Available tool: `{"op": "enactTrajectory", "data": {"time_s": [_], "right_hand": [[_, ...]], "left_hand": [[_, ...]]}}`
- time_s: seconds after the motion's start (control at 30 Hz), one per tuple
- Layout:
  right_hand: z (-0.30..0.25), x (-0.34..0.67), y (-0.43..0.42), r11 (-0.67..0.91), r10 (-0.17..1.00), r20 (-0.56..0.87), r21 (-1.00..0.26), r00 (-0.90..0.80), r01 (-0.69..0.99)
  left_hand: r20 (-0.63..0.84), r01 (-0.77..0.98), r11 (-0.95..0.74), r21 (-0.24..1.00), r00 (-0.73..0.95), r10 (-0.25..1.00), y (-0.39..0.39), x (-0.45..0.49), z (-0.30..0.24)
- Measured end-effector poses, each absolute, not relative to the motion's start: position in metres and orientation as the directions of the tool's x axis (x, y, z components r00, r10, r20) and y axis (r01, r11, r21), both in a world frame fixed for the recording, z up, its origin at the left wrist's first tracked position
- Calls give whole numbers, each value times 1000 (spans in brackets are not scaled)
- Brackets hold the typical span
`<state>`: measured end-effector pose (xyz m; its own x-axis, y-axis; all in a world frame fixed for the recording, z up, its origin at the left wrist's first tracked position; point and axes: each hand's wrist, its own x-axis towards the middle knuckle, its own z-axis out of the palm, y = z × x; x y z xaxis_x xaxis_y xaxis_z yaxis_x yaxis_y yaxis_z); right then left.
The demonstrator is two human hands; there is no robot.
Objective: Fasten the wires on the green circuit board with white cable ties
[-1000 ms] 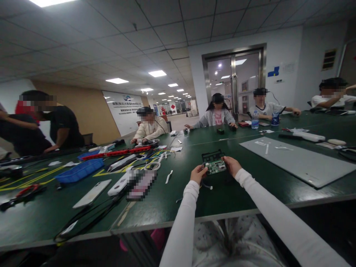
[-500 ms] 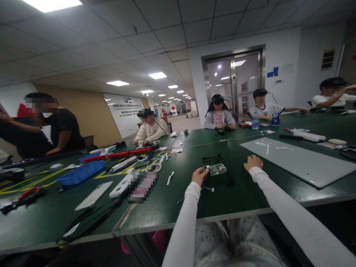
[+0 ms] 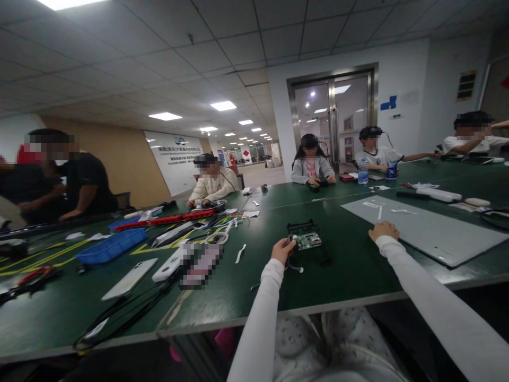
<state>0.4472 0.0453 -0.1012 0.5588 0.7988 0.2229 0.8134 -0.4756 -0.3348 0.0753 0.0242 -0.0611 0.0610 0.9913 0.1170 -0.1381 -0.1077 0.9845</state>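
Although it is most crowded to the left of the circuit board, the green table spreads past that board on every side, its near edge running between the board and the lap of the person wearing the camera. Directly across from the board, on the far side, sits a person in a grey jacket with a dark device on the head. The grey panel lies flat to the right of the board, set at a slant. Far to the left of the board is the blue tray, long and shallow. The right hand is well to the right of the board, at the panel's edge, back upward and fingers loosely curled; I cannot tell whether it holds or presses anything. The left hand is closed at the board's left end, thumb and fingers pinching it there. The white phone lies left of the board and closer to the person. The black frame shows just beyond the board and along its right side. The board itself is green, parts facing up; whether it rests on the table or is held slightly above, I cannot tell. A white strip lies left of the board, and a thin cable shows just on its near side.
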Motion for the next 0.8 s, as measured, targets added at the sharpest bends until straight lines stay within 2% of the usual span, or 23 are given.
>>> {"op": "enactTrajectory", "data": {"time_s": [0.5, 0.67, 0.8], "right_hand": [[-94, 450, 41, -457, 839, 151, -325, 522, 828], [-92, 446, 38, -439, 840, 184, -320, 510, 839], [-88, 442, 35, -423, 855, 200, -264, 479, 867]], "left_hand": [[107, -175, -92, 980, 80, 991, 25, 75, -62], [104, -178, -89, 980, 76, 992, 25, 74, -62], [95, -160, -84, 983, 61, 994, 25, 75, -61]]}}
